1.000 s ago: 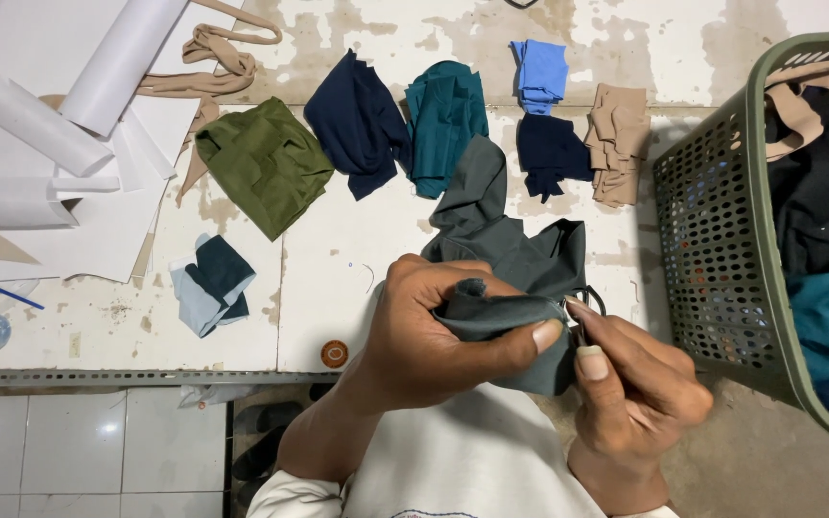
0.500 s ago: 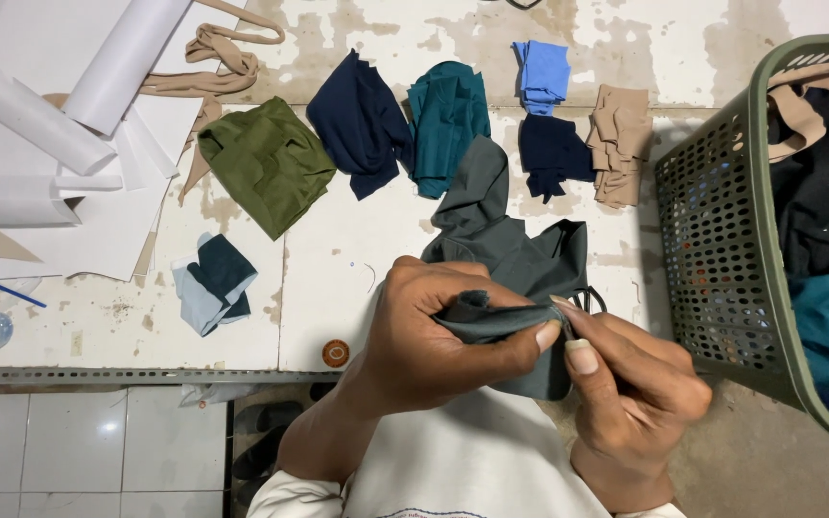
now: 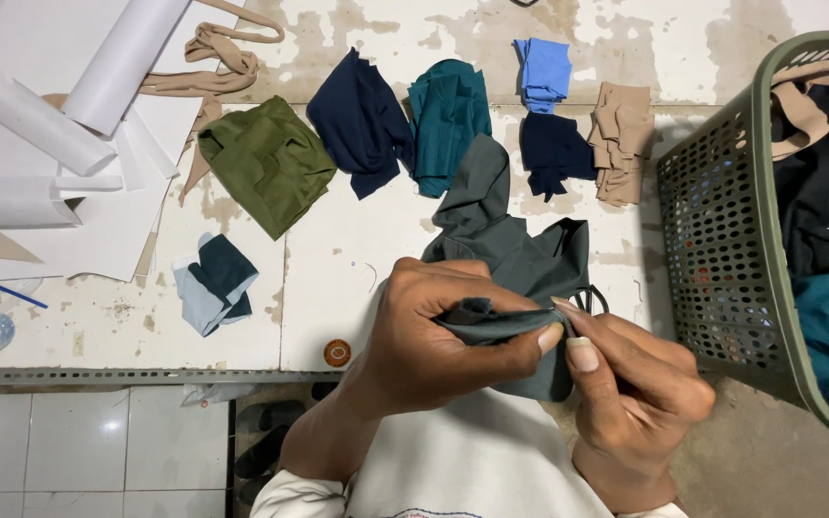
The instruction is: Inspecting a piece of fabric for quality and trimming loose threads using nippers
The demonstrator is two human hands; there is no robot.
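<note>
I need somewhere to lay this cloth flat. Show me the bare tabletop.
Bare white tabletop lies between the olive green cloth and the dark grey cloth pinched by both hands. The far row of folded cloths is crowded, as are the white paper rolls on the left.

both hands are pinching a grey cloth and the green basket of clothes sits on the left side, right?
Not quite. Both the left hand and the right hand do pinch the grey cloth, but the green basket of clothes sits on the right side, as the head view shows.

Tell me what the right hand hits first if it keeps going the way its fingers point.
Probably the left hand: the right hand points up-left, its fingertips already on the grey cloth pinched between both.
</note>
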